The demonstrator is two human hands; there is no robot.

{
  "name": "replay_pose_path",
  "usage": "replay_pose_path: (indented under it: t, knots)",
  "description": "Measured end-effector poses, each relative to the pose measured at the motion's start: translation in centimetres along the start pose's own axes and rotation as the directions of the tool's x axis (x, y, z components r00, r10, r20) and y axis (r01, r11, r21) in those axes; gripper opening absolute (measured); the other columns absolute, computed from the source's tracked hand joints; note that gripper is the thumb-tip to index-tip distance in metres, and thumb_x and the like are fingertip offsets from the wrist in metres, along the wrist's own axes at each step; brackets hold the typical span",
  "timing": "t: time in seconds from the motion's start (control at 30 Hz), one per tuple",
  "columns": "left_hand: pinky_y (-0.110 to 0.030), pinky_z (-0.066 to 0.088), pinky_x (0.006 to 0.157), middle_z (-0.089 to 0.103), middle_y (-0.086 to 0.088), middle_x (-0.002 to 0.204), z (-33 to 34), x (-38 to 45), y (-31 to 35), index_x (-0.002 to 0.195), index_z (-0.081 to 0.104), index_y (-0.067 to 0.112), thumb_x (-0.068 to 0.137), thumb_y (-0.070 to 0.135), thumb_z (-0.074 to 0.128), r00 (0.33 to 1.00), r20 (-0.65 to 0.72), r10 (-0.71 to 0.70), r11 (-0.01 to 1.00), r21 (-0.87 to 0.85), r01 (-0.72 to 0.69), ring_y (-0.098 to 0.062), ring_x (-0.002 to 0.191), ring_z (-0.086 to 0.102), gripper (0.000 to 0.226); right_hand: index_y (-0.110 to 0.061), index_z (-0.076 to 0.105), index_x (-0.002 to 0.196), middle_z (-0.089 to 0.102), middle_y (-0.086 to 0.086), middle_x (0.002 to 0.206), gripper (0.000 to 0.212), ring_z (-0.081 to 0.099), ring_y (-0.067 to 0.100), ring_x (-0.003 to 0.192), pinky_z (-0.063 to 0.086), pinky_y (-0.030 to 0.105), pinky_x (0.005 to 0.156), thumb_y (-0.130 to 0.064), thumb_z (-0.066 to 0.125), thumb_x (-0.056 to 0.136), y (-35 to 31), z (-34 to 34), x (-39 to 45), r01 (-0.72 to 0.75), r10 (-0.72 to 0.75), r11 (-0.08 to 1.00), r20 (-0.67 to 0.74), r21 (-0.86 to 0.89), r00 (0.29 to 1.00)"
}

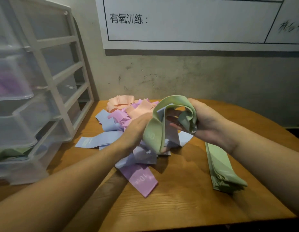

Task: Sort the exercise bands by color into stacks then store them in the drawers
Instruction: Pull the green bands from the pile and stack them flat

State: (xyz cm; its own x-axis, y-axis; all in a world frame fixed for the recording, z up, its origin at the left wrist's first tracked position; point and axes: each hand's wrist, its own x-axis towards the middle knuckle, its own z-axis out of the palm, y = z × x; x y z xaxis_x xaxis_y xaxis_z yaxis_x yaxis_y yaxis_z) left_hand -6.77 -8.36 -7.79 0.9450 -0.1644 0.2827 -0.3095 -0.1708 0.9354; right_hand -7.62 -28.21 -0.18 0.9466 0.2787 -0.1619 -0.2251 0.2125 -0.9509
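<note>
Lying flat on worktop point(187, 206), green stack point(225, 173) awaiting additions | gripping green band point(155, 131), left hand point(135, 131) and right hand point(207, 124) untwisting it for stacking | waiting behind, mixed pile point(127, 114) | standing left, drawers point(50, 91).

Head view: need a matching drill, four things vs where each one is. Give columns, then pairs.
Things:
1. green band
2. green stack
3. purple band with white print
4. drawer unit

Places:
A. standing at the table's left edge by the wall
B. lying flat on the table under the right forearm
C. held up between left hand and right hand
D. near end of the mixed pile, closest to the camera

Pairs: 1-C, 2-B, 3-D, 4-A
</note>
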Motion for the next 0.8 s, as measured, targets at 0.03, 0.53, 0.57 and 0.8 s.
replay_pose_path:
  t: [0.03,0.53,0.57,0.8]
  knots:
    - [-0.042,0.047,0.106,0.067,-0.007,0.127,0.3,-0.3,0.7,0.117,0.063,0.031,0.107,0.03,0.042,0.999,-0.011,-0.032,0.998,-0.056,0.031,-0.017,0.114,0.06,0.023,-0.016,0.073,0.113,0.072,0.01,0.115,0.025,0.069,0.023,0.109,0.057,0.037,0.086,-0.025,0.055,0.098,0.1,0.0,0.0,-0.02,0.019,0.999,0.012,0.035,1.0]
    - [-0.044,0.057,0.091,0.073,-0.003,0.104,-3.9,-3.5,3.3,0.112,0.066,0.028,0.088,0.048,0.069,0.965,-0.117,-0.235,0.971,-0.063,0.229,-0.026,0.102,0.069,0.032,-0.018,0.066,0.083,0.055,0.002,0.06,0.033,0.048,0.013,0.046,0.036,0.023,0.044,-0.049,0.064,0.094,3.2,4.6,-1.0,-0.099,0.069,0.931,-0.095,-0.351,0.993]
    - [-0.041,0.058,0.087,0.072,-0.001,0.101,-4.4,-3.7,3.6,0.11,0.065,0.029,0.088,0.045,0.07,0.971,-0.109,-0.214,0.976,0.016,0.217,-0.023,0.098,0.069,0.028,-0.02,0.065,0.083,0.053,0.0,0.059,0.034,0.045,0.012,0.045,0.033,0.023,0.044,-0.052,0.061,0.095,3.3,4.7,-1.0,-0.096,0.059,0.91,-0.103,-0.402,0.993]
    - [-0.031,0.059,0.08,0.073,-0.002,0.102,-8.7,-4.2,6.3,0.109,0.066,0.026,0.075,0.039,0.085,0.904,0.153,-0.4,0.886,0.318,0.338,-0.018,0.093,0.069,0.041,-0.025,0.058,0.108,0.038,-0.001,0.065,0.048,0.029,0.009,0.049,0.021,0.024,0.05,-0.069,0.055,0.089,2.7,4.8,-1.4,-0.081,0.1,0.891,0.019,-0.446,0.995]
